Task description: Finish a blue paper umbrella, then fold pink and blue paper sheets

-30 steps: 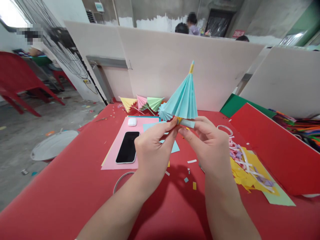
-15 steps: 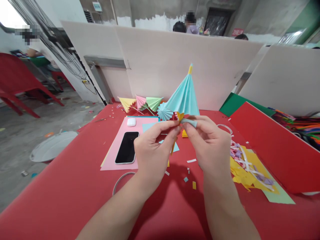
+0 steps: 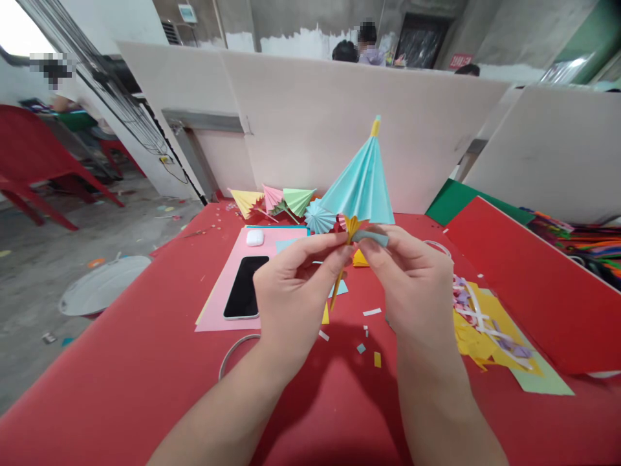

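Note:
My left hand (image 3: 303, 285) is closed, its thumb and forefinger pinching a small yellow pleated paper piece (image 3: 354, 224) that fans out above the fingertips. A narrow yellow tail (image 3: 336, 294) points down below them. In a pinch of my right hand (image 3: 412, 275) is a small blue-grey paper strip (image 3: 372, 239), its end touching the yellow piece. Just above and behind the fingers rises a light blue pleated paper umbrella (image 3: 361, 184) with a yellow band near its tip; my hands hide how its lower end is held.
Small paper umbrellas (image 3: 298, 200) and a blue paper rosette (image 3: 320, 217) lie at the back. To the left are a black-screened phone (image 3: 245, 285), a white earbud case (image 3: 255, 238) and pink paper (image 3: 208, 317). Paper scraps (image 3: 473, 340) and a red board (image 3: 538, 285) lie right.
The light blue umbrella has shifted slightly right and up, together with the yellow piece and blue-grey strip. My hands have moved a little apart, both still pinching.

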`<state>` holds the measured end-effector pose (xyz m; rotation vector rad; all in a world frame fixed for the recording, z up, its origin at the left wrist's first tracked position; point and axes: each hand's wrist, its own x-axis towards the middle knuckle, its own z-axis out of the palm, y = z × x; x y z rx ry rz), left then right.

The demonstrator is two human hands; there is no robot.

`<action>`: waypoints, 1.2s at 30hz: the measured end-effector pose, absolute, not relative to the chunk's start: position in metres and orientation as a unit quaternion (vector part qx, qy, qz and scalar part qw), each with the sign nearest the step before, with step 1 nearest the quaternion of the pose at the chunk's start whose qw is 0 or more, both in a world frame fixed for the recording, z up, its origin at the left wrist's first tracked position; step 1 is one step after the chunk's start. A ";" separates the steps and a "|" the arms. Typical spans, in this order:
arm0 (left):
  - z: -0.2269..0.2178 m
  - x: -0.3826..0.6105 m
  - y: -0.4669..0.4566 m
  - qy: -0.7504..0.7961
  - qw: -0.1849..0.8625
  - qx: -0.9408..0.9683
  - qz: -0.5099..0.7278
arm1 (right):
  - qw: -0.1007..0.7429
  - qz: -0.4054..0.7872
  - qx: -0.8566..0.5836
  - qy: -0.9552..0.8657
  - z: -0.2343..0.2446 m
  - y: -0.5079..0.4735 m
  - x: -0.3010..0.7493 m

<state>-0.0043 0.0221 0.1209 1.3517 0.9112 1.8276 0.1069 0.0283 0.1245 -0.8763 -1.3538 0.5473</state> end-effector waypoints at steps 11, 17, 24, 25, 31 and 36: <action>0.122 -0.005 0.017 0.359 0.314 0.533 0.699 | 0.645 0.149 -0.415 -0.623 0.128 0.020 0.106; 0.117 -0.006 0.018 0.372 0.178 0.601 0.685 | 0.596 0.005 -0.457 -0.661 0.130 0.013 0.110; 0.109 -0.007 0.021 0.347 0.050 0.661 0.663 | 0.586 -0.021 -0.470 -0.660 0.130 0.011 0.109; 0.108 -0.006 0.021 0.345 0.038 0.663 0.664 | 0.593 -0.005 -0.466 -0.657 0.130 0.012 0.109; 0.111 -0.007 0.025 0.343 0.084 0.631 0.691 | 0.634 0.159 -0.407 -0.638 0.128 0.019 0.106; 0.111 -0.005 0.027 0.355 0.154 0.588 0.710 | 0.635 0.276 -0.397 -0.603 0.124 0.025 0.103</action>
